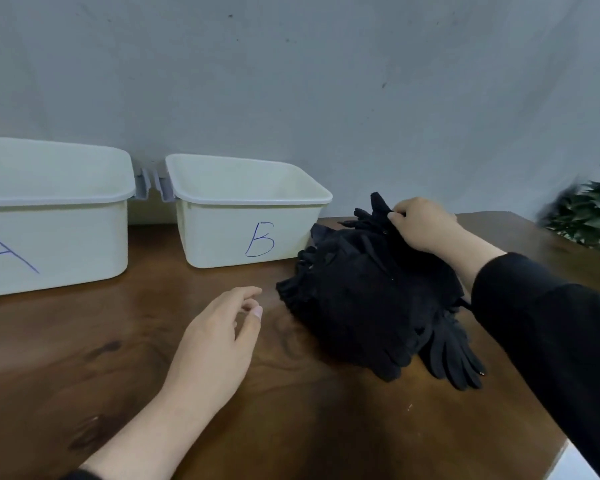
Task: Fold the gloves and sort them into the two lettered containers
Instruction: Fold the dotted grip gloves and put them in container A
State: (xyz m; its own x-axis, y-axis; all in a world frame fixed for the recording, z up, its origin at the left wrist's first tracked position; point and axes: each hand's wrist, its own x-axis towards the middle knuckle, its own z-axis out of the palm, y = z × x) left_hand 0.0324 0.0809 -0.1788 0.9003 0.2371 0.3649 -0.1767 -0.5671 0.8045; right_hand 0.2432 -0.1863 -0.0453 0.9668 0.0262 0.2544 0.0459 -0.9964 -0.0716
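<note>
from the head view, a heap of black knit fabric gloves (371,306) lies on the dark brown wooden table (118,358), just right of the white plastic container lettered b (250,233); the white plastic container lettered a (52,233) stands left of it. the right hand (420,221) pinches a glove at the heap's far edge. the left hand (219,341) hovers nearby, fingers loosely curled, holding nothing. a green leafy plant (589,213) sits far right.

left hand (219,344): hovers low in front of the body, palm turned inward, fingers loosely curled, thumb near the fingertips, holding nothing
left forearm: bare, angled in from the lower left
right hand (421,225): stretched forward, knuckles up, fingertips pinching black fabric
right arm: black sleeve (548,337) down to the wrist
</note>
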